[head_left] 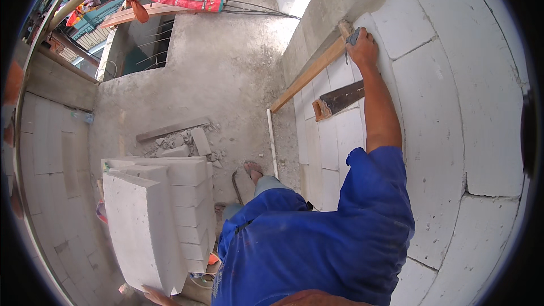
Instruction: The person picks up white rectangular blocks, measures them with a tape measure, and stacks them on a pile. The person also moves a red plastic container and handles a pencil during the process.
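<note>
My right hand (363, 49) is stretched up to the white block wall on the right. Its fingers are closed round a small dark grey object (353, 36) whose kind I cannot make out, beside the upper end of a wooden batten (311, 73). Below that forearm, a handsaw (340, 99) with a wooden handle sits against the wall, its blade partly behind my arm. At the lower edge, my left hand (157, 296) rests with extended fingers at the near end of a large white block (133, 221), which stands beside a stack of similar blocks (191, 204). Part of this hand is cut off.
Rubble (178, 146) and a wooden plank (173, 129) lie on the concrete floor (221, 51). A floor opening (150, 48) with bars is at the far left. A thin white pipe (273, 144) runs along the right wall's foot. Red-and-white wrapped rods (181, 0) cross the back.
</note>
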The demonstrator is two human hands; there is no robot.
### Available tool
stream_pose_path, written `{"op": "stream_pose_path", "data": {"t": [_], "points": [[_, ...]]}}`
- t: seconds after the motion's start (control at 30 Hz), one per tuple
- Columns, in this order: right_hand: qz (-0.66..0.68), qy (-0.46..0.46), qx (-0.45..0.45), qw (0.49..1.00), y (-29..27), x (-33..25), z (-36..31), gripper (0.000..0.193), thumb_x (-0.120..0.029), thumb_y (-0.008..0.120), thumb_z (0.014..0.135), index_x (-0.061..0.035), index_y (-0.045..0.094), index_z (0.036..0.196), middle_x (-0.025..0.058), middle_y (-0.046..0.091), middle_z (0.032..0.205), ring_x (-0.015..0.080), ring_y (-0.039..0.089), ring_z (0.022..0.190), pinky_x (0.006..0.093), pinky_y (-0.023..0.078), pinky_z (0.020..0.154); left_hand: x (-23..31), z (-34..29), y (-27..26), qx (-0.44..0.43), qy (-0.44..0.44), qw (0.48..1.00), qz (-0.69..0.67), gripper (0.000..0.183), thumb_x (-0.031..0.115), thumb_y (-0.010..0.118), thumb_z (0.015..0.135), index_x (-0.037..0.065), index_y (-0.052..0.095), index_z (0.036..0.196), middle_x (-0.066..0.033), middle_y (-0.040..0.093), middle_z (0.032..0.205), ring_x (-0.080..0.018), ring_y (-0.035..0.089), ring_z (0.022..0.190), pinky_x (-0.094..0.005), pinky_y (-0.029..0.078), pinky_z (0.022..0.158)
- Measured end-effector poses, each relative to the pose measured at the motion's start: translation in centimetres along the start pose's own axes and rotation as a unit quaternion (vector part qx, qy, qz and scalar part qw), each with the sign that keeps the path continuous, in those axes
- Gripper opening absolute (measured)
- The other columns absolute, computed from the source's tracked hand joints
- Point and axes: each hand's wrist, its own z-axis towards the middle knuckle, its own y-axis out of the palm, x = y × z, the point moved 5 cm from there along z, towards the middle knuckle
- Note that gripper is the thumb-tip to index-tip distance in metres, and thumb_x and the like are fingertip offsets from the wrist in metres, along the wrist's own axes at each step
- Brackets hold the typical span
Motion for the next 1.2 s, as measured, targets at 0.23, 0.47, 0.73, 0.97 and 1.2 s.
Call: {"op": "stream_pose_path", "data": {"t": [0.23, 0.47, 0.73, 0.97, 1.2], "points": [[-0.1, -0.093, 0.038, 0.99, -0.2, -1.7, 0.0, 0.041, -0.028, 0.075, 0.083, -0.0093, 0.061, 0.117, 0.0143, 0.058, 0.125, 0.0371, 0.056, 0.116, 0.0443, 0.05, 0.096, -0.1, -0.5, 1.3, 0.027, -0.001, 0.999, 0.039, 0.072, 0.054, 0.048, 0.098, -0.002, 0.044, 0.143, -0.0235, 0.051, 0.141, -0.0382, 0.056, 0.121, -0.0508, 0.05, 0.095], [-0.073, -0.085, 0.051, 0.992, 0.4, -1.1, -0.7, 0.043, -0.024, 0.075, 0.084, -0.0089, 0.06, 0.122, 0.016, 0.056, 0.13, 0.0365, 0.053, 0.121, 0.0444, 0.048, 0.1, -0.1, 0.0, 2.2, 0.039, -0.002, 0.998, 0.054, 0.071, 0.054, 0.048, 0.098, -0.002, 0.046, 0.142, -0.0238, 0.052, 0.14, -0.0383, 0.057, 0.119, -0.0506, 0.05, 0.095], [-0.084, -0.07, 0.059, 0.992, 0.8, -1.5, -1.1, 0.054, -0.02, 0.074, 0.084, -0.0094, 0.053, 0.133, 0.0167, 0.051, 0.137, 0.0369, 0.049, 0.127, 0.045, 0.046, 0.103, -0.6, 0.1, 1.8, 0.052, -0.001, 0.997, 0.061, 0.071, 0.054, 0.048, 0.098, -0.003, 0.047, 0.14, -0.0241, 0.053, 0.138, -0.0385, 0.058, 0.118, -0.0503, 0.05, 0.095], [-0.124, -0.081, 0.107, 0.983, 1.1, -0.7, -1.5, 0.043, -0.013, 0.064, 0.087, -0.0126, 0.055, 0.129, 0.0148, 0.051, 0.134, 0.0357, 0.051, 0.122, 0.0449, 0.047, 0.101, 0.0, 0.6, 1.8, 0.057, 0.015, 0.996, 0.07, 0.07, 0.054, 0.047, 0.098, -0.003, 0.049, 0.139, -0.0244, 0.055, 0.137, -0.0386, 0.059, 0.116, -0.0501, 0.05, 0.094], [-0.181, -0.071, 0.068, 0.979, 1.8, -1.4, -0.4, 0.052, -0.017, 0.063, 0.089, -0.0154, 0.05, 0.14, 0.0145, 0.047, 0.141, 0.0353, 0.047, 0.128, 0.0455, 0.046, 0.1, -1.4, 1.4, -0.6, 0.07, 0.059, 0.994, 0.067, 0.07, 0.054, 0.048, 0.098, -0.004, 0.052, 0.137, -0.0251, 0.06, 0.131, -0.0386, 0.062, 0.111, -0.0478, 0.051, 0.094]]}}
